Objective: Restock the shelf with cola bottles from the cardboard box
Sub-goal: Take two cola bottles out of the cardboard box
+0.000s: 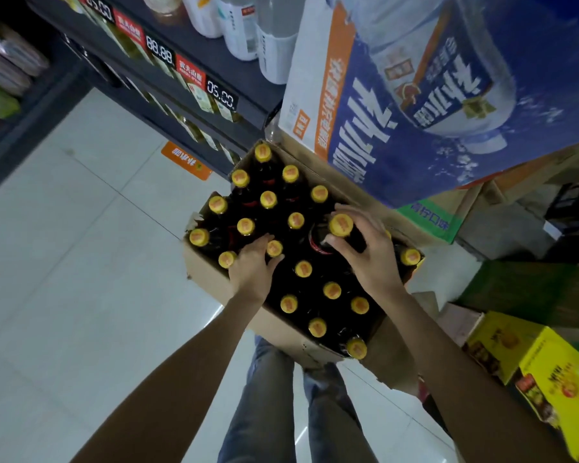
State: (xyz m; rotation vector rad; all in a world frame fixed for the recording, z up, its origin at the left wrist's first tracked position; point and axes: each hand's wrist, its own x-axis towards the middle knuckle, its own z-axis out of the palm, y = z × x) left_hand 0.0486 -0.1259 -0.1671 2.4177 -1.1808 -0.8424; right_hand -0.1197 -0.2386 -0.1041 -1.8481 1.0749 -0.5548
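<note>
Some twenty yellow-capped cola bottles (pixel 303 269) stand upright in the cardboard box (pixel 214 272) below me, my right grip (pixel 365 248) grasping one raised bottle (pixel 341 225) by its neck, my left grip (pixel 253 262) curled round a cap (pixel 274 248), shelf (pixel 214 65) up-left.
</note>
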